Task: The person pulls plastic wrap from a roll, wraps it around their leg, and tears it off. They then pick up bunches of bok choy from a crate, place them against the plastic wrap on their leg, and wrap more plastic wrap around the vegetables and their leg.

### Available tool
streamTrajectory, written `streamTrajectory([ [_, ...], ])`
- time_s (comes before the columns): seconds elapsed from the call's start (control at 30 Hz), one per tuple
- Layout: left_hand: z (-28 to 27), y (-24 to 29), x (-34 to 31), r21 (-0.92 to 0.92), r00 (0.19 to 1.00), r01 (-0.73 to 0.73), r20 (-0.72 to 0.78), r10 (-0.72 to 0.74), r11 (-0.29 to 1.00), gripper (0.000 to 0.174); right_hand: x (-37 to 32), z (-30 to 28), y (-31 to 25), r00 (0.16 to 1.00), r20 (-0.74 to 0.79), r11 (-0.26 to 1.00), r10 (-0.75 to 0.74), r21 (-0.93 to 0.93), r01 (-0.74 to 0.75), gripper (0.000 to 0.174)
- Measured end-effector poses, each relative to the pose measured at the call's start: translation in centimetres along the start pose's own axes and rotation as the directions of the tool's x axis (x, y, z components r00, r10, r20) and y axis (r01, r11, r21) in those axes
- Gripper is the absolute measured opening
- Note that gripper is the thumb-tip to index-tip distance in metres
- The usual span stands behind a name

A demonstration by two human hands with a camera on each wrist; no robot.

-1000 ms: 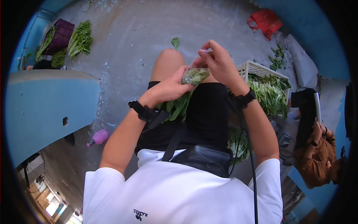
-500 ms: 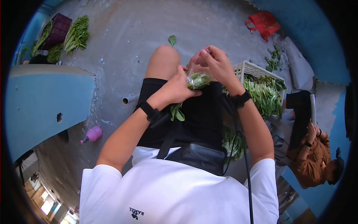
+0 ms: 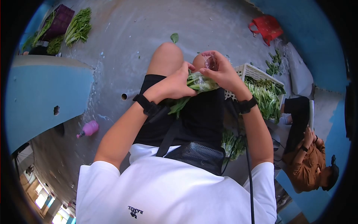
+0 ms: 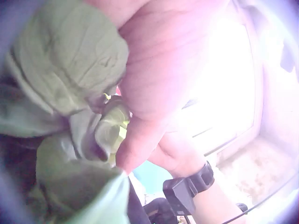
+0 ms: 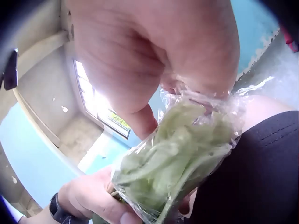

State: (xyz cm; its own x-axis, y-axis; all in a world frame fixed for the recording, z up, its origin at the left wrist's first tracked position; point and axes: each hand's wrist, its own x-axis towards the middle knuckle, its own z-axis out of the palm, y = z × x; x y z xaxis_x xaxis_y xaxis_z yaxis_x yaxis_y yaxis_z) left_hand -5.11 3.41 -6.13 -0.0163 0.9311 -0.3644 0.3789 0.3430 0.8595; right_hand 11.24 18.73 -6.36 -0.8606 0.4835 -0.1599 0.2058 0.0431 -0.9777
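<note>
A bunch of leafy greens [image 3: 198,82] lies over the lap, its stem end wrapped in clear plastic film [image 5: 187,144]. My left hand [image 3: 174,84] grips the bunch around its middle; in the left wrist view broad leaves [image 4: 74,60] hang beside that hand [image 4: 163,70]. At the wrapped end, my right hand [image 3: 222,71] pinches the film with curled fingers. From the right wrist view, the right hand [image 5: 159,51] is above the wrapped stems, with the left hand [image 5: 100,196] holding below.
A white crate [image 3: 250,71] of greens stands at the right, near a red bag [image 3: 265,29]. At the far left are a purple crate [image 3: 59,22] and loose greens [image 3: 79,28]. A pink bottle [image 3: 89,128] lies on the floor. Another person [image 3: 307,160] sits at the right.
The film has been drawn over the stem end, and the bunch has turned in my left hand, showing more stems. My right hand has come lower, closer to the bunch.
</note>
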Motion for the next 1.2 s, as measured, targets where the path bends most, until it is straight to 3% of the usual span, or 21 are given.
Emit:
streamTrajectory([
  [0.07, -0.3, 0.5, -0.5, -0.02, 0.996, 0.067, 0.054, -0.066, 0.998, 0.086, -0.2, 0.0, 0.1, 0.995, -0.093, 0.994, 0.033, -0.097, -0.042, 0.041],
  [0.13, 0.2, 1.4, -1.6, -0.032, 0.993, -0.057, -0.101, 0.054, 0.998, 0.08, -0.4, 0.3, -0.1, 0.993, -0.118, 0.991, 0.023, -0.128, -0.038, 0.038],
  [0.17, 0.6, 1.7, -2.2, -0.032, 0.994, -0.058, -0.1, 0.055, 0.998, 0.08, -0.4, 0.4, -0.1, 0.989, -0.147, 0.987, 0.012, -0.159, -0.036, 0.034],
  [0.23, 1.6, 2.6, -3.1, 0.154, 0.881, -0.26, -0.367, 0.299, 0.953, 0.067, -0.4, 0.9, 0.1, 0.981, -0.192, 0.985, -0.024, -0.171, -0.009, 0.032],
  [0.27, 1.9, 3.1, -3.3, 0.152, 0.882, -0.263, -0.364, 0.301, 0.953, 0.067, -0.5, 1.2, 0.2, 0.971, -0.233, 0.983, -0.061, -0.184, 0.018, 0.029],
  [0.33, 2.1, 4.0, -3.5, 0.482, 0.705, -0.328, -0.448, 0.55, 0.812, 0.045, -0.3, 1.7, 0.8, 0.96, -0.266, 0.976, -0.09, -0.214, 0.033, 0.029],
  [0.37, 2.5, 4.0, -3.3, 0.481, 0.704, -0.33, -0.448, 0.551, 0.812, 0.045, -0.3, 1.9, 0.9, 0.948, -0.295, 0.969, -0.121, -0.243, 0.048, 0.029],
  [0.43, 3.4, 3.3, -2.9, 0.419, 0.781, -0.28, -0.424, 0.459, 0.864, 0.023, -0.3, 2.3, 0.4, 0.949, -0.292, 0.967, -0.12, -0.25, 0.046, 0.027],
  [0.53, 4.0, 2.1, -2.1, 0.337, 0.776, -0.273, -0.476, 0.413, 0.901, 0.015, 0.0, 2.4, 0.1, 0.943, -0.302, 0.954, -0.136, -0.297, 0.043, 0.027],
  [0.63, 4.0, 1.7, -2.8, 0.192, 0.813, -0.248, -0.493, 0.312, 0.95, 0.015, 0.1, 2.4, -0.2, 0.935, -0.322, 0.937, -0.146, -0.35, 0.025, 0.027],
  [0.77, 3.3, 1.0, -3.6, 0.149, 0.836, -0.15, -0.508, 0.206, 0.977, 0.014, 0.4, 2.5, 0.2, 0.93, -0.335, 0.931, -0.153, -0.364, 0.022, 0.027],
  [0.93, 3.0, 1.2, -3.9, 0.412, 0.842, -0.177, -0.406, 0.354, 0.894, 0.017, 0.5, 2.7, -0.1, 0.927, -0.338, 0.933, -0.16, -0.359, 0.03, 0.028],
  [1.1, 2.2, 2.7, -3.1, 0.476, 0.782, -0.185, -0.459, 0.422, 0.86, 0.024, 0.8, 2.1, -0.3, 0.943, -0.309, 0.926, -0.127, -0.378, 0.001, 0.031],
  [1.17, 3.3, 2.7, -2.7, 0.499, 0.747, -0.172, -0.495, 0.443, 0.849, 0.03, 1.0, 1.6, -1.4, 0.975, -0.211, 0.95, -0.062, -0.313, -0.007, 0.032],
  [1.2, 4.0, 2.6, -2.7, 0.543, 0.824, -0.117, -0.414, 0.387, 0.832, 0.033, 1.1, 1.0, -1.8, 0.977, -0.205, 0.949, -0.066, -0.317, -0.003, 0.032],
])
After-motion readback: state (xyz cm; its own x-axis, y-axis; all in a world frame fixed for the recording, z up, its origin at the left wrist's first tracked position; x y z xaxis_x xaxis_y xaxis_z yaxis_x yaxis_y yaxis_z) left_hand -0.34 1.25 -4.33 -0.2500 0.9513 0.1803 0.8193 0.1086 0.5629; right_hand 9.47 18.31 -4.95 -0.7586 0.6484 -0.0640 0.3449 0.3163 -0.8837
